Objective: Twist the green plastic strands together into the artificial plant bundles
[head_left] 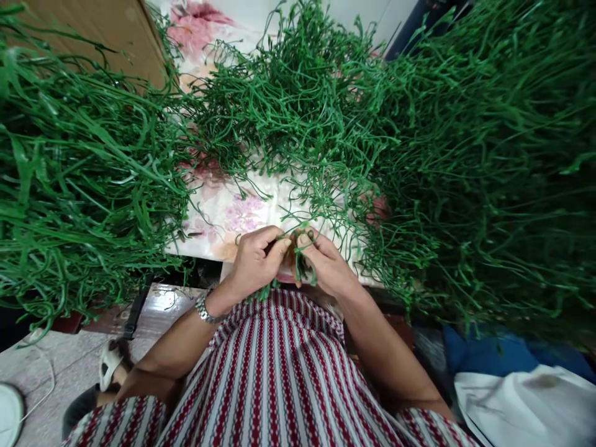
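Both my hands meet at the near edge of the table, in front of my body. My left hand [258,257], with a metal watch at the wrist, pinches thin green stems between thumb and fingers. Close beside it, my right hand [328,261] grips the same small bunch of green stems [300,257], thumb on top. Some stem ends hang below the fingers. The stems look glossy, like plastic, with small knobbly tips. Just beyond my hands, loose stems [321,192] trail over the flowered tablecloth [242,211].
Large heaps of green stems rise at the left [84,174], the back [307,93] and the right [503,155]. A cardboard box [102,43] stands at the back left. White cloth [531,403] lies at the lower right. A person's shoe [112,363] shows at the lower left.
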The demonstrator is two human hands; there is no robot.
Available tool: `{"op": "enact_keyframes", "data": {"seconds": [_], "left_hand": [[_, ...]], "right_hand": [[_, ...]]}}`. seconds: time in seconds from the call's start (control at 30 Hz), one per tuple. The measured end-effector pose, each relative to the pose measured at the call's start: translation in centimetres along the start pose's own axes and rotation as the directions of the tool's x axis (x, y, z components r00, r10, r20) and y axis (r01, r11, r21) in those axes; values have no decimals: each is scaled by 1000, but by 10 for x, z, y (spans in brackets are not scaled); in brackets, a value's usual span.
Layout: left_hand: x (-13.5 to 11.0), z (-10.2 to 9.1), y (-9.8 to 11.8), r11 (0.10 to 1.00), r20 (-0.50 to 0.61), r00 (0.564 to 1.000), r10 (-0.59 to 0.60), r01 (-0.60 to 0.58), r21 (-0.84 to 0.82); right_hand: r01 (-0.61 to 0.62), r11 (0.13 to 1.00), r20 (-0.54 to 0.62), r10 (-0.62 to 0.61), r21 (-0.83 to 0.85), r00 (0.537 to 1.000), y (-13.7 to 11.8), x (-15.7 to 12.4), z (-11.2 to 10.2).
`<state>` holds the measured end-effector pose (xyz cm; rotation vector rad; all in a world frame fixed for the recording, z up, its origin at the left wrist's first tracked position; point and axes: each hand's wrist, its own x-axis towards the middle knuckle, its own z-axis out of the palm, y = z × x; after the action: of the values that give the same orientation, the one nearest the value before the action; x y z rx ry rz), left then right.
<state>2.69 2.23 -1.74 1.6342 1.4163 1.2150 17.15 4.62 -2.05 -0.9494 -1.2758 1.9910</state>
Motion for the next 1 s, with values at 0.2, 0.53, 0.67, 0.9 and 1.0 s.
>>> {"op": "enact_keyframes", "data": {"seconds": [0.2,0.53,0.67,0.9,1.0], "left_hand": [[-4,7,-1,937,-70,956,283,-261,231],[12,-14,-5,852,339,924,-175,315,-418],[18,-12,-14,470,531,820,-213,562,-680],[18,-3,-16,262,472,841,-265,534,-804],[15,-2,-16,257,434,861,-264,496,-829]], "right_hand": [[6,999,12,-6,-32,1000,-4,-1,4],[21,999,213,-29,43,977,-4,-2,-2],[-34,981,307,-28,193,951,-5,4,-3],[5,959,171,-56,284,984,4,7,7],[36,961,111,-69,273,991,7,6,11]]}}
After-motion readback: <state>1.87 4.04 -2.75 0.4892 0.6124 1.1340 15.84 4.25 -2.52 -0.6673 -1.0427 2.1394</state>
